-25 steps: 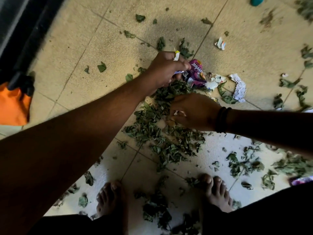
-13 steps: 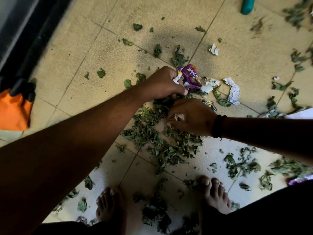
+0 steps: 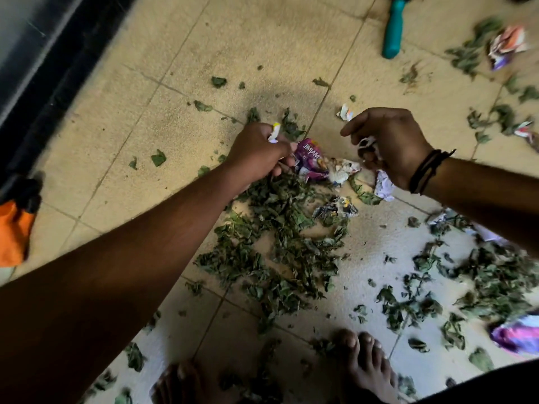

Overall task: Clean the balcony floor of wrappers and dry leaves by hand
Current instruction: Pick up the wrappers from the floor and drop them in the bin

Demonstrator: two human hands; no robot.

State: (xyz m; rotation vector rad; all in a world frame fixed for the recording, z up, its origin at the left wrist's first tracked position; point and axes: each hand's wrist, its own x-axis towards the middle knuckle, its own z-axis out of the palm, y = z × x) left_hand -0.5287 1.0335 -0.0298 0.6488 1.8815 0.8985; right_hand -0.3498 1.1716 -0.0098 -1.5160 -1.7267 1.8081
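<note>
Two bare feet stand at six o'clock on the tiled floor, with dry leaf scraps around the toes. Just beyond them a thick pile of dry leaves covers the middle of the floor, and a looser patch spreads toward four o'clock, where a blurred purple wrapper lies at the edge. At the far rim of the pile, the left hand is closed in a grip around a white-and-yellow scrap, its fingertips touching a purple wrapper on the floor. Just beside it, at one o'clock, the right hand is curled shut on crumpled white paper, a black band on its wrist. More crumpled paper lies between the hands. An orange object sits at nine o'clock. Farthest off, a teal handle lies at twelve o'clock, and another wrapper at two.
</note>
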